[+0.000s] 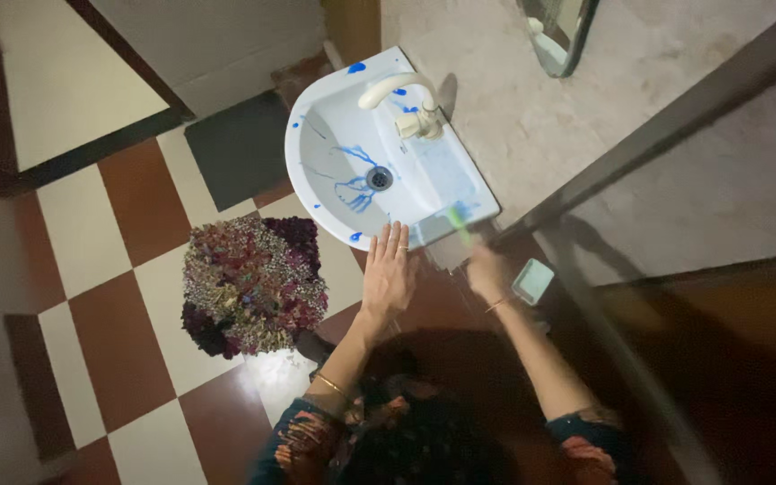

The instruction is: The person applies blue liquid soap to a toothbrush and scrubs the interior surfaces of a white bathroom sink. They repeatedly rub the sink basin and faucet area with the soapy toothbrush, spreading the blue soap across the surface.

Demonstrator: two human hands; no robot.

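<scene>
A green brush (458, 221) is on the near right edge of the white sink (316, 193), held by the right hand (485, 269).

The right hand is closed around the brush handle. The left hand (388, 274) lies flat with fingers spread on the near rim of the sink. Blue streaks (356, 175) run down to the drain (379, 178), below the cream tap (403, 101). A multicoloured mat (253, 286) lies left, on the checkered floor (109, 296).

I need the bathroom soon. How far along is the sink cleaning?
Blue cleaner is already streaked over the sink bowl and rim. In hand: the right hand works a green brush at the front corner, while the left hand rests on the rim. The bowl's streaks look unscrubbed and unrinsed.
</scene>
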